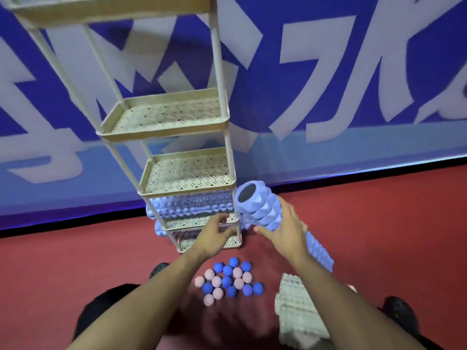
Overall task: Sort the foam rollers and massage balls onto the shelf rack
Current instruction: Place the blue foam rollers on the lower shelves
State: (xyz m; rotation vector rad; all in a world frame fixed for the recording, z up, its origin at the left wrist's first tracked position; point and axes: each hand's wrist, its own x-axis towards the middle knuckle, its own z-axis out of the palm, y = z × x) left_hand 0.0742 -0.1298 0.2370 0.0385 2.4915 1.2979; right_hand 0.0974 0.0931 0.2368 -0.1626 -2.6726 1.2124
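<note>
Two hands reach out over a red floor toward a tall cream shelf rack. The right hand grips a blue foam roller, its fingers curled round the middle of the ridged tube and the thumb pointing left beneath it. That roller is tilted, its hollow end up beside the rack's right front post just above the fingertips, its other end running down behind the wrist toward the floor. The left hand is at the rack's low front edge, fingers loosely bent with the thumb near the right post; whether they touch or hold the tray rim cannot be told, and nothing shows inside them.

Just beyond the left fingertips, a second blue roller lies across a lower tray, its left end sticking out past the rack. Another blue roller shows partly on the tray below that, left of the left hand. The two trays higher up hold nothing.

Below both wrists, a cluster of spiky balls sits on the floor, some blue and some pink, all close together. Under the right forearm lie pale grey rollers on the floor. Dark shoes show at the bottom corners. A blue wall banner with large pale lettering stands behind the rack.
</note>
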